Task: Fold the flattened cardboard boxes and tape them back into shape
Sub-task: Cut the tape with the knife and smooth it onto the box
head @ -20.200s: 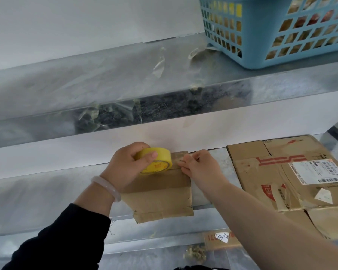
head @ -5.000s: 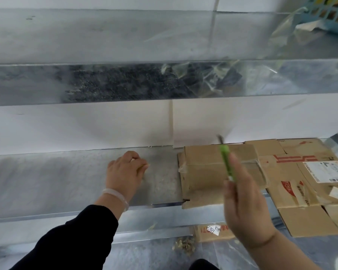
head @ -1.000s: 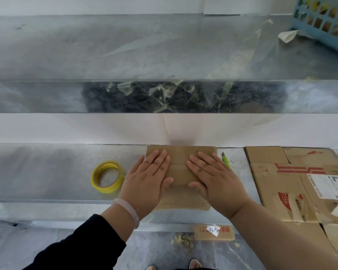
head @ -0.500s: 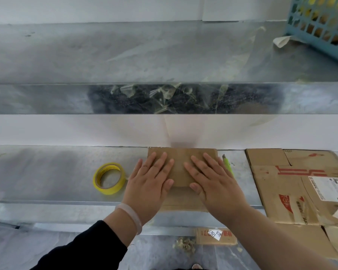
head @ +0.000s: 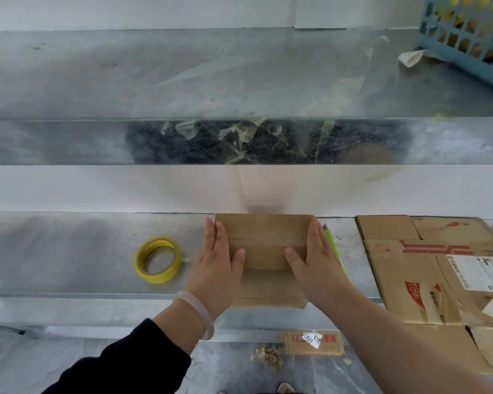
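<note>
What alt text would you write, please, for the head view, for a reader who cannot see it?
A person's left hand and right hand press against opposite sides of a small cardboard box on a metal shelf, thumbs on top. A yellow tape roll lies to its left, flattened cardboard boxes to its right, a blue basket on the shelf above.
</note>
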Available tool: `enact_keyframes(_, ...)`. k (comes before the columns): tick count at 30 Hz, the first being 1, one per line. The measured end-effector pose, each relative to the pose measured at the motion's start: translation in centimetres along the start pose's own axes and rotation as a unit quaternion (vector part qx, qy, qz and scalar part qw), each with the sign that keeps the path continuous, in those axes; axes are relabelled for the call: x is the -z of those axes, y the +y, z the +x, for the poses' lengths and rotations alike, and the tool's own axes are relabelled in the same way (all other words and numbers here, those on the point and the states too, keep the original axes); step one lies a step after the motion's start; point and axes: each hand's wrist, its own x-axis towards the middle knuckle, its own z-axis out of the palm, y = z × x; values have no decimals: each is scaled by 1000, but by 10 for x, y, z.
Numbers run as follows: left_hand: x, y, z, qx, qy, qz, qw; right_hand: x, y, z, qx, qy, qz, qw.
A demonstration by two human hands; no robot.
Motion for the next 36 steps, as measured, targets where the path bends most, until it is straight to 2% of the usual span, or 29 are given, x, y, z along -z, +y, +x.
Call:
enact_keyframes(3,8,2,12,96,-29,-125,987,10,-1,7,-43,-49,107,992)
enact_keyframes(6,10,1,11,105,-33,-174,979,14,3,4,-64,-52,193,978)
enact_keyframes(12,8,-3,-5,110,23,-347,931,2,-4,-29,-76,52,209,973)
enact_keyframes(17,18,-8,-22,46,101,-385,916,15,-36,-57,28,99,187,977)
enact_keyframes(21,26,-16,-31,11,138,-380,915,33,-62,-72,141,173,84,971)
enact_keyframes(24,20,-28,-30,12,114,-434,893,35,-72,-71,245,200,-26,948)
enact_keyframes(27,10,-41,-26,46,63,-404,911,28,-71,-62,280,149,-91,944)
enact_keyframes(29,3,-52,-22,64,28,-329,942,21,-64,-54,295,97,-146,939)
enact_keyframes(31,-1,-62,-21,41,-8,-237,971,12,-59,-49,336,65,-208,916)
enact_keyframes(33,0,-70,-23,-2,-39,-195,980,6,-58,-46,362,67,-226,902)
enact_keyframes(36,11,-85,-26,-6,-36,-161,986,11,-57,-39,345,91,-209,910)
